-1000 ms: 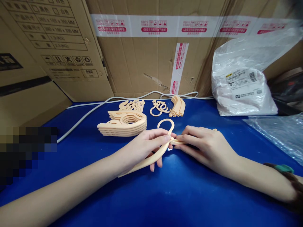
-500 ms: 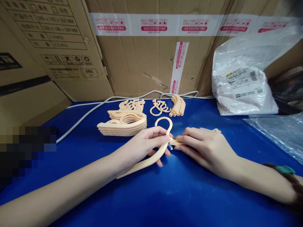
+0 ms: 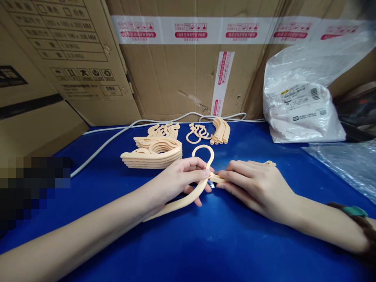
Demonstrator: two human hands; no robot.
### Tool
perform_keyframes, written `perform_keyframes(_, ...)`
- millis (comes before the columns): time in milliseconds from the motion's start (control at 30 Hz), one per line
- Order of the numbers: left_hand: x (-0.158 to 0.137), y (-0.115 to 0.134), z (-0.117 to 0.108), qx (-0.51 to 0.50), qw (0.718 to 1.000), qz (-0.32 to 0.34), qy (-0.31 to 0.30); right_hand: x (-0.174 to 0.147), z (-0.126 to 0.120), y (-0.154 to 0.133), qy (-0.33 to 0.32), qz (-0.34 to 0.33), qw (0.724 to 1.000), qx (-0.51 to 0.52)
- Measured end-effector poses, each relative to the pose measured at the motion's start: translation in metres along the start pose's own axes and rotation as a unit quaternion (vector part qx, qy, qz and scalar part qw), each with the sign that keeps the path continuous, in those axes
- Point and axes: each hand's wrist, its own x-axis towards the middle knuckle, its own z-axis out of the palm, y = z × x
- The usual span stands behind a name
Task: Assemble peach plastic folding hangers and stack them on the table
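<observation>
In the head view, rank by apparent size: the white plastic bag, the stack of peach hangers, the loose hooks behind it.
1. white plastic bag
2. stack of peach hangers
3. loose hooks
All lie at similar depth, so the order seems reliable.

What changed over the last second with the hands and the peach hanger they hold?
The hanger turned slightly: its hook now stands a bit higher and further left. The left hand keeps its grip at the neck, the right hand keeps pinching the other arm and has edged a little left. The stack of hangers, loose parts, plastic bag and cable lie as before.
</observation>
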Motion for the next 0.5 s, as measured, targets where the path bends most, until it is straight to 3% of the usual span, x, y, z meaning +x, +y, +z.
perform_keyframes(500, 0.0009, 0.0008, 0.002, 0.001, 1.0, 0.011, 0.003, 0.0008, -0.0022, -0.0016, -0.014, -0.018, 1.0, -0.009)
